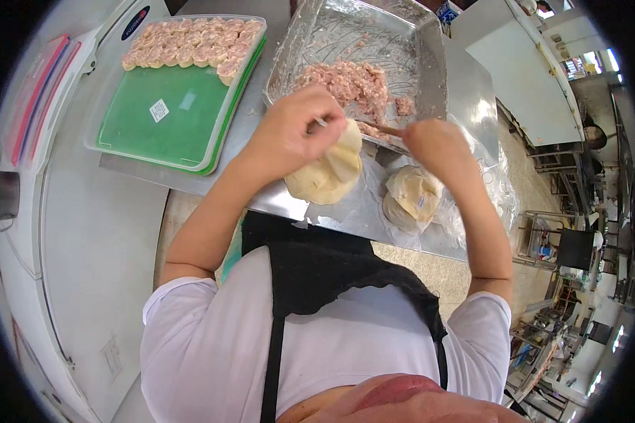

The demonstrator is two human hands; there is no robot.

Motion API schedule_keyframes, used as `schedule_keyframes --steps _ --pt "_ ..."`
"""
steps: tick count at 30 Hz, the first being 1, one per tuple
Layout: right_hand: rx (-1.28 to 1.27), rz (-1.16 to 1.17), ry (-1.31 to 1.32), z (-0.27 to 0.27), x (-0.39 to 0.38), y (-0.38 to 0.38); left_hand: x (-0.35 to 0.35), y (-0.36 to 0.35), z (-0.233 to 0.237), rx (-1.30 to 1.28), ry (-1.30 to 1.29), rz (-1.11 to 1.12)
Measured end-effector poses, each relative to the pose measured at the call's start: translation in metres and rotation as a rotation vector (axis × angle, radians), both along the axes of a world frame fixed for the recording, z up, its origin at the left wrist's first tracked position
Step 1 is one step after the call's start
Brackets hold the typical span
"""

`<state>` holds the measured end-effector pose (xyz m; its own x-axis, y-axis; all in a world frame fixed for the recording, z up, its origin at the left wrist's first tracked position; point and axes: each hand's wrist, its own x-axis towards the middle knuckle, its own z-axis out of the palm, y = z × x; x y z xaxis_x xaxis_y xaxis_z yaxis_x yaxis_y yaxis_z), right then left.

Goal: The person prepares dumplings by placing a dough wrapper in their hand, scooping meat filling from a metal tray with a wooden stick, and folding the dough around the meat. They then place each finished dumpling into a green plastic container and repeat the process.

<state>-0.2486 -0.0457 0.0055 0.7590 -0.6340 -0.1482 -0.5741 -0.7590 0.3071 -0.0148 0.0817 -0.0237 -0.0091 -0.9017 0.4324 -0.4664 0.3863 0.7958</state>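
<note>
My left hand (296, 130), fingers curled, grips a thin pale-yellow dumpling wrapper (347, 151) by its upper edge. Below that hand lie more round yellow wrappers (321, 185), overlapping at the table's near edge. My right hand (441, 148) is closed around the handle of a thin brown spatula (379, 127), which reaches left over the near rim of a metal tray. Pink minced meat (349, 84) is heaped in the tray, just beyond both hands. A second wrapper stack (413, 194), partly in clear plastic, sits below my right hand.
A clear plastic container with a green base (130, 127) stands at the left, rows of filled dumplings (190, 44) along its far side. The deep metal tray (425, 53) takes up the table's back. Crumpled plastic (497, 194) lies on the right. A white appliance (113, 233) borders the left.
</note>
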Motion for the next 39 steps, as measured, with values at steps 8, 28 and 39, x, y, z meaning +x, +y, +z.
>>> schedule_keyframes --steps 8,28,39 --pt "0.442 -0.195 -0.282 -0.019 0.002 -0.008 -0.001 0.007 -0.01 0.307 1.233 -0.008" --pt "1.38 -0.556 -1.291 -0.017 -0.021 0.055 -0.05 -0.008 -0.034 0.232 0.609 -0.256" --pt "1.23 -0.498 -1.307 -0.05 -0.001 0.072 0.003 0.008 0.004 0.082 1.272 -0.319"
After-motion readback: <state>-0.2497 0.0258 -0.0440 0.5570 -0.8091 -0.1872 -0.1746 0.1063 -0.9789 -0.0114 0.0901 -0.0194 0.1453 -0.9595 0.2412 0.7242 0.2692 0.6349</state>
